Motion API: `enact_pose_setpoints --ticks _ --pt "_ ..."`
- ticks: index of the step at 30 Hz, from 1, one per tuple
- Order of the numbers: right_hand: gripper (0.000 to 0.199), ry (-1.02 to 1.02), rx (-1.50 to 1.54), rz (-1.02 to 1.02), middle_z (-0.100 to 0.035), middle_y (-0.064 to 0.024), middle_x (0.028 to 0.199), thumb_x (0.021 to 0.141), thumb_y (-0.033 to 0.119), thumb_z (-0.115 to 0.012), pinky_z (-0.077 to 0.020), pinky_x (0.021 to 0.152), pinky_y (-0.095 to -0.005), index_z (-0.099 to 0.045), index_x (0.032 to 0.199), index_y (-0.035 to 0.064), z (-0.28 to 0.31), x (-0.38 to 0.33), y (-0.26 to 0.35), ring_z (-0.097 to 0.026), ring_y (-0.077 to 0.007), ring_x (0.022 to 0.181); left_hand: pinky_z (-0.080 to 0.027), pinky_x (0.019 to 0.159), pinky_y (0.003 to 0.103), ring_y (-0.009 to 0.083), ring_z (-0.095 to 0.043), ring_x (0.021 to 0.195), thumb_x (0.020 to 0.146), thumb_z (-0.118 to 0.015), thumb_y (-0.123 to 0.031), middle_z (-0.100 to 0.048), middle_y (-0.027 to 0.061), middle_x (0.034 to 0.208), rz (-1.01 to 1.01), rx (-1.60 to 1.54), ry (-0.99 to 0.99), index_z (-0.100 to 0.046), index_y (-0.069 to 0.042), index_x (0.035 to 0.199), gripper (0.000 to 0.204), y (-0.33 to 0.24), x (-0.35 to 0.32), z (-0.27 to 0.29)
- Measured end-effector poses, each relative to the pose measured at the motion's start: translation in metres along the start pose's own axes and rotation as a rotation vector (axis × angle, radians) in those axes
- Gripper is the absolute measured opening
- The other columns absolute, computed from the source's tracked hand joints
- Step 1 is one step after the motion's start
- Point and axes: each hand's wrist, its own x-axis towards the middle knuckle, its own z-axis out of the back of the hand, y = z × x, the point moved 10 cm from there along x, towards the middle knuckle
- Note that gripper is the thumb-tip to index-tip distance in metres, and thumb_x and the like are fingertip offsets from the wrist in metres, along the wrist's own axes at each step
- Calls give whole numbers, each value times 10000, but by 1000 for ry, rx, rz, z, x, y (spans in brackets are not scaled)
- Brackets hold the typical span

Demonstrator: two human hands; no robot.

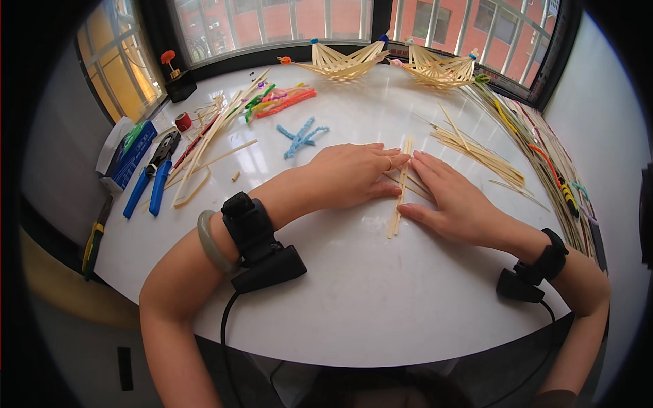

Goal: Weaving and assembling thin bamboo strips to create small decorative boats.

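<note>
A few narrow pale bamboo strips (pixel 394 223) lie crossed on the white table, two long ones side by side and others slanting beneath them. From the left, my left hand (pixel 350 175) rests palm down, its stretched fingertips and thumb against the long strips. Opposite it, my right hand (pixel 454 196) lies with fingers extended and thumb spread, touching the same strips. Both hands are open, with the strips pressed on the table between them; part of the crossing is hidden under the fingers.
Loose bamboo strips (pixel 486 160) lie beyond my right hand, and a long bundle (pixel 537 153) lines the right edge. Light-blue fuzzy stems (pixel 300 138), blue-handled pliers (pixel 158 178) and a blue box (pixel 132 155) sit leftward. Two woven bamboo pieces (pixel 347 62) stand by the window.
</note>
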Motion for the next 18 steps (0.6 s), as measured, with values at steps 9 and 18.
enact_pose_setpoints --ticks 9,18 --pt "709 100 214 -50 -359 -281 1347 865 396 -571 -279 1065 -393 -329 1305 -104 6 -11 -2 -338 -370 1278 -335 1021 415 284 -392 1270 906 -491 -407 -460 116 1342 -32 4 52 -475 -81 1299 511 -2 0 -3" --pt "580 51 85 42 -364 -227 1367 854 330 -607 -297 1052 -402 -410 1334 70 20 -23 -11 -337 -364 1270 -313 1030 452 269 -380 1284 822 -571 -508 -491 91 1318 -52 35 26 -499 -79 1279 631 -10 -1 1"
